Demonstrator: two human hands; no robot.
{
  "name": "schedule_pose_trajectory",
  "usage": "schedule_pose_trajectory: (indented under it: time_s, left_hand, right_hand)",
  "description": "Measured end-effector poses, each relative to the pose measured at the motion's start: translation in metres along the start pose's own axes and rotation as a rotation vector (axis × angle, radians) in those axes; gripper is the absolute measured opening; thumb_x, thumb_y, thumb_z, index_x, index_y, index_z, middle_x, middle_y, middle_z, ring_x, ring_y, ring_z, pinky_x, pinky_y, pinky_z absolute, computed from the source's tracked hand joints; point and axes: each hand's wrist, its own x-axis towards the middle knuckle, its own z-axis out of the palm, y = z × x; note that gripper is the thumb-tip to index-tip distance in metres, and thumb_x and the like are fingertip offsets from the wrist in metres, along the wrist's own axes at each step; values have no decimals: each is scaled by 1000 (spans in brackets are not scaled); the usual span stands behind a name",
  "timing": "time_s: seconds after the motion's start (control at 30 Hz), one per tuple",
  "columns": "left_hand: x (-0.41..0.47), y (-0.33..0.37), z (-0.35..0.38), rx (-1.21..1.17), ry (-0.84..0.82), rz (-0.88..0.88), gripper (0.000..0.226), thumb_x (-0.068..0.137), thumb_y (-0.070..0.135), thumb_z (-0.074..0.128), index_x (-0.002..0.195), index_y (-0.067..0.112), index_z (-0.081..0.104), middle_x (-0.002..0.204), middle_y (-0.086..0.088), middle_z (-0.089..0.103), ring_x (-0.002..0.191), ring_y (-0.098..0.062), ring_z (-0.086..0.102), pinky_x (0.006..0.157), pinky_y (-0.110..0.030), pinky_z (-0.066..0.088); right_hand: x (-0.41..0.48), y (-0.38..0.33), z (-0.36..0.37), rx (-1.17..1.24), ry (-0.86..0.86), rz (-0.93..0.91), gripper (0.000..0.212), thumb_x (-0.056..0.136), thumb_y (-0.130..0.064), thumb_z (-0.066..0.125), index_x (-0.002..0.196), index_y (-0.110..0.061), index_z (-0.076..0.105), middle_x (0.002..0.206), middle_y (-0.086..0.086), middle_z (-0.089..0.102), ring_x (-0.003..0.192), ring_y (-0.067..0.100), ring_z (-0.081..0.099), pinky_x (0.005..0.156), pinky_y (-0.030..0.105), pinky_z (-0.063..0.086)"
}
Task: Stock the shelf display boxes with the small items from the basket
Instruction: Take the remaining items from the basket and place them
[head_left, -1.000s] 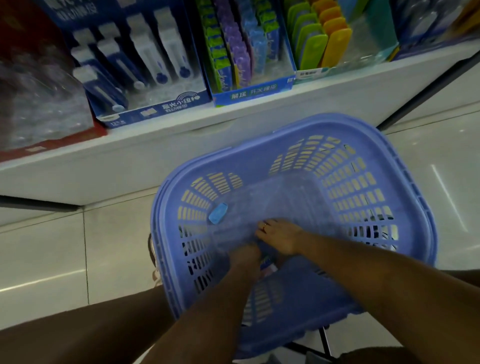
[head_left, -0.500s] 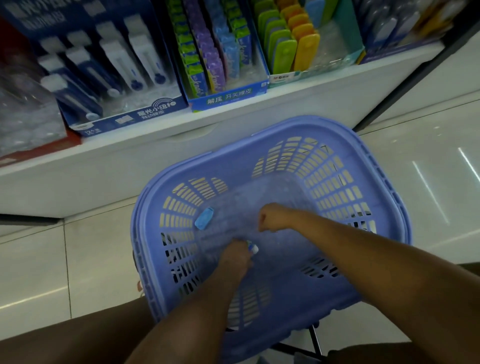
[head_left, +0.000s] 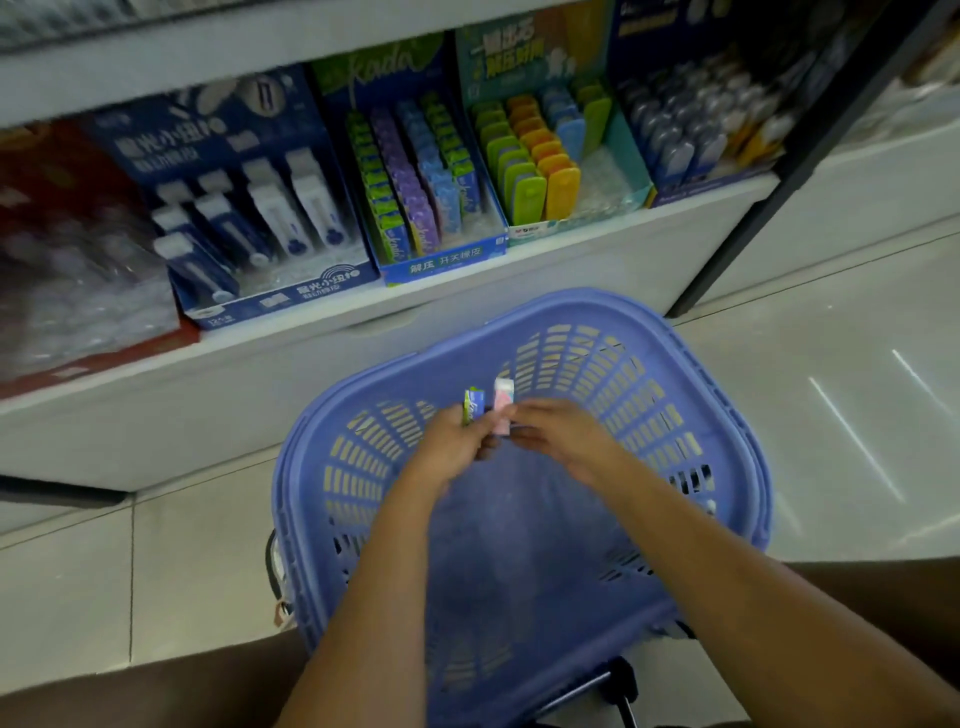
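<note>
Two small packets are held above the basket (head_left: 519, 561): a green packet (head_left: 472, 406) is pinched in the left hand (head_left: 452, 447), a pink packet (head_left: 502, 404) in the right hand (head_left: 561, 436). Both are judged light, stiff and slick-wrapped, best gripped across the flat faces and slotted upright into the display box (head_left: 447, 260).

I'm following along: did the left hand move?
Yes. The left hand rose off the floor of the basket, toward its far rim, holding a green pack.

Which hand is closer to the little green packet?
Left. The left hand holds the green packet; the right hand pinches the pink item beside it.
</note>
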Motion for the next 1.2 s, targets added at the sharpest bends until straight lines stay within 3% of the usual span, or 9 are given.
schedule_pose_trajectory:
  time_s: [0.17, 0.33, 0.47, 0.6, 0.73, 0.8, 0.9, 1.03, 1.2]
  left_hand:
    - [-24, 52, -11, -138, 265, 110, 16, 93, 11, 56, 77, 14, 58, 61, 1, 55, 43, -5, 47, 40, -13, 38]
    - [-46, 88, -14, -396, 93, -40, 34, 91, 44, 55, 82, 11, 61, 54, 3, 54, 39, -6, 33, 36, -16, 23]
    - [-53, 103, -13, -354, 95, 71, 17, 89, 28, 63, 84, 12, 67, 65, -3, 63, 45, -6, 35, 39, -15, 27]
    - [-57, 108, -9, -432, 107, 267, 10, 91, 15, 60, 92, 9, 68, 66, -3, 61, 49, -6, 33, 44, -15, 28]
    - [-55, 110, -7, -251, 267, 421, 9, 91, 14, 61, 98, 13, 67, 63, -2, 49, 48, -6, 33, 44, -17, 31]
    - [-53, 110, -10, -223, 312, 424, 9, 92, 17, 60, 98, 16, 66, 66, -3, 52, 49, -6, 34, 45, -18, 33]
    - [-52, 111, -21, -387, 345, 314, 12, 97, 22, 52, 95, 20, 64, 83, 0, 67, 54, -6, 41, 46, -17, 37]
    - [-52, 114, -36, -677, 316, 220, 26, 100, 24, 44, 95, 10, 66, 83, -6, 70, 55, -9, 49, 46, -18, 41]
    - [-52, 113, -41, -663, 331, 223, 28, 101, 27, 42, 96, 16, 67, 87, 1, 70, 75, -10, 63, 71, -24, 52]
  right_hand:
    - [-21, -40, 4, 156, -5, -193, 9, 94, -8, 51, 88, -9, 57, 76, 8, 69, 67, 19, 65, 67, 25, 55]
    - [-41, -82, 0, -320, -68, -506, 31, 86, -3, 65, 112, -19, 67, 82, 6, 64, 59, 8, 60, 62, 18, 52]
    - [-53, -108, 6, -474, -101, -616, 36, 80, 1, 70, 102, -27, 70, 95, 3, 69, 83, 16, 65, 80, 30, 55]
    - [-57, -125, 13, -202, -87, -620, 26, 86, -6, 64, 109, -20, 67, 88, 8, 71, 70, 11, 66, 70, 20, 53]
    - [-51, -135, 26, -2, 48, -508, 26, 86, -2, 63, 112, 4, 61, 80, 10, 70, 61, 11, 67, 65, 19, 56]
    - [-47, -145, 29, -101, 88, -565, 19, 86, -1, 63, 105, 0, 64, 86, 12, 69, 63, 7, 66, 66, 16, 55]
    - [-38, -173, 30, -403, 207, -798, 13, 86, -6, 65, 97, -13, 64, 85, -4, 66, 69, -6, 62, 68, 8, 50]
    - [-13, -197, 39, -865, 247, -887, 19, 87, -10, 64, 106, -11, 66, 92, -1, 63, 85, 7, 59, 78, 12, 46]
    - [2, -198, 44, -1148, 180, -925, 24, 89, -9, 60, 113, -8, 66, 98, 3, 66, 88, 10, 58, 77, 7, 39]
